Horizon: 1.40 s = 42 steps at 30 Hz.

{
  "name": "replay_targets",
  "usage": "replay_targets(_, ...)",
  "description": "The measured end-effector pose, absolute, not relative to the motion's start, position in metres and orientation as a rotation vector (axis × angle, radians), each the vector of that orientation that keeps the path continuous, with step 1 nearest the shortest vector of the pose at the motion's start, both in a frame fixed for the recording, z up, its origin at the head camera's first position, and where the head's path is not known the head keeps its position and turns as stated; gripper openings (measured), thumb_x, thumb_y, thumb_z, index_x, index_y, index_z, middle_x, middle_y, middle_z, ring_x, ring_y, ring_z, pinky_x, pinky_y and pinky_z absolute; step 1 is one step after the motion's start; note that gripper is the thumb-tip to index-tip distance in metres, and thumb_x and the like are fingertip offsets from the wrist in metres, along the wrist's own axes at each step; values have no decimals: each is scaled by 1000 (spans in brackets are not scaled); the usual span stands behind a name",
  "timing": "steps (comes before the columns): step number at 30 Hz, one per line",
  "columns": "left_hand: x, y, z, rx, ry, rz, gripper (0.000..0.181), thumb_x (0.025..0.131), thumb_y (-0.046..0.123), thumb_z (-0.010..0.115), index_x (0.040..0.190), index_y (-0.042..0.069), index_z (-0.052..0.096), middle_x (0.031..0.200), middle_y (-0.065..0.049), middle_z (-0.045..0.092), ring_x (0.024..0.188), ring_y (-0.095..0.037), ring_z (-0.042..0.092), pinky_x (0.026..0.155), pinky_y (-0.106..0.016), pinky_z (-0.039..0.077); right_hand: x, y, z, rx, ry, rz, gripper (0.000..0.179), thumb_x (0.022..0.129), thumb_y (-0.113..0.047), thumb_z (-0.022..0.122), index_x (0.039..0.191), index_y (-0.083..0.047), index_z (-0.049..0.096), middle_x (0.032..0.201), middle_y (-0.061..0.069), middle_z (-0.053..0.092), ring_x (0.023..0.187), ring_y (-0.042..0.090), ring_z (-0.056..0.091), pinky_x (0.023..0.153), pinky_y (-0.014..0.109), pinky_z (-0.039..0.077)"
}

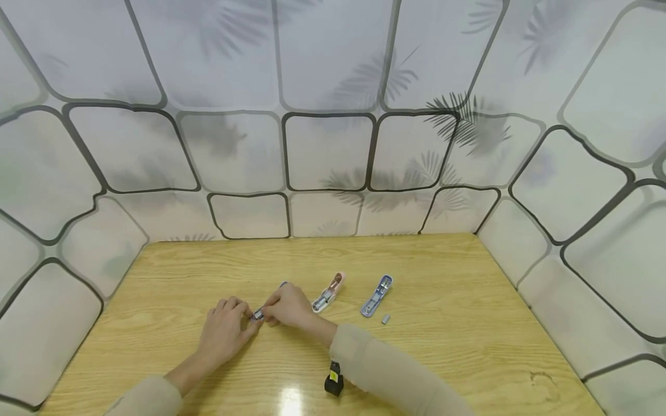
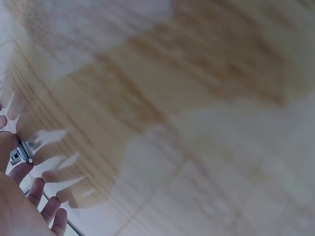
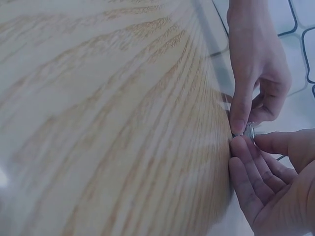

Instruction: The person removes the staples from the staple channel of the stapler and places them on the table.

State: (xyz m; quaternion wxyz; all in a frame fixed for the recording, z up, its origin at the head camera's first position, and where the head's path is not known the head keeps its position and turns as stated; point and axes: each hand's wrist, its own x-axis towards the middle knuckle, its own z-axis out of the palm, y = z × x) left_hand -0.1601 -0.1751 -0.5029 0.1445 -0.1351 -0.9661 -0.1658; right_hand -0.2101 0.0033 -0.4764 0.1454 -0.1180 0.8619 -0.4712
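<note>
At the left middle of the table, both hands meet over a small blue stapler (image 1: 258, 315), largely hidden by the fingers. My left hand (image 1: 225, 330) pinches its near end between thumb and fingertips. From the other side my right hand (image 1: 291, 306) covers its middle and grips it with thumb and fingers. A bit of the blue far end shows past the right knuckles. In the right wrist view a shiny metal part of the stapler (image 3: 250, 131) shows between the fingertips of both hands.
Right of the hands lie a pink and white stapler (image 1: 328, 293), opened out, and a blue opened stapler (image 1: 377, 296). A small grey block (image 1: 385, 319), like a staple strip, lies beside the latter. Near the right sleeve is a black object with a yellow label (image 1: 334, 379).
</note>
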Motion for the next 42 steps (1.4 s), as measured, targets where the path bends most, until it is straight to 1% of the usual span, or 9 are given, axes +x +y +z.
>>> replay_targets(9, -159, -174, -503, -389, -2791, -490, 24, 89, 32, 85, 90, 12, 71, 102, -10, 69, 96, -32, 64, 78, -53, 56, -209, 5, -477, -286, 2363, -1461, 8, 94, -7, 78, 93, 1, 81, 76, 8, 80, 65, 20, 79, 58, 24, 62)
replay_targets(16, -158, -176, -504, -412, -2771, -485, 24, 89, 30, 85, 91, 11, 71, 101, -10, 69, 96, -33, 65, 80, -55, 57, -211, 6, -476, -319, 2346, -1450, 11, 96, -7, 74, 93, 1, 81, 77, 8, 80, 65, 19, 78, 58, 24, 61)
replay_targets(23, -159, -174, -504, -393, -2771, -492, 26, 89, 32, 85, 90, 11, 71, 102, -10, 69, 95, -32, 64, 79, -54, 56, -212, 14, -478, -303, 2303, -1536, 14, 97, -10, 73, 92, 0, 81, 79, 9, 80, 67, 19, 79, 59, 25, 62)
replay_targets(28, -160, -175, -505, -407, -2759, -491, 24, 88, 31, 86, 90, 11, 71, 102, -10, 70, 93, -31, 64, 77, -53, 56, -207, 23, -478, -293, 2238, -1611, 12, 95, -6, 74, 89, 3, 80, 82, 16, 80, 73, 27, 81, 61, 25, 63)
replay_targets(30, -160, -174, -505, -401, -2763, -496, 24, 88, 30, 86, 90, 11, 71, 102, -10, 69, 94, -32, 64, 77, -53, 56, -203, 27, -478, -296, 2226, -1608, 11, 94, -5, 74, 87, 4, 79, 82, 17, 80, 73, 29, 81, 61, 27, 63)
replay_targets(36, -159, -174, -504, -384, -2767, -505, 24, 87, 29, 86, 90, 11, 71, 103, -11, 70, 94, -32, 64, 79, -52, 56, -188, 32, -481, -287, 2155, -1561, 11, 94, -7, 74, 89, 1, 80, 80, 16, 80, 69, 26, 80, 59, 27, 63)
replay_targets(39, -159, -174, -504, -388, -2757, -501, 24, 87, 30, 86, 90, 11, 71, 103, -11, 70, 92, -30, 64, 78, -51, 56, -181, 32, -484, -276, 2126, -1546, 12, 94, -6, 74, 87, 1, 80, 77, 16, 79, 67, 25, 79, 56, 24, 61)
replay_targets(42, -159, -175, -504, -395, -2750, -501, 25, 86, 30, 87, 90, 11, 71, 102, -11, 69, 91, -30, 63, 77, -51, 56, -176, 30, -487, -242, 2127, -1523, 13, 94, -6, 74, 84, 0, 80, 74, 14, 78, 62, 19, 77, 53, 21, 59)
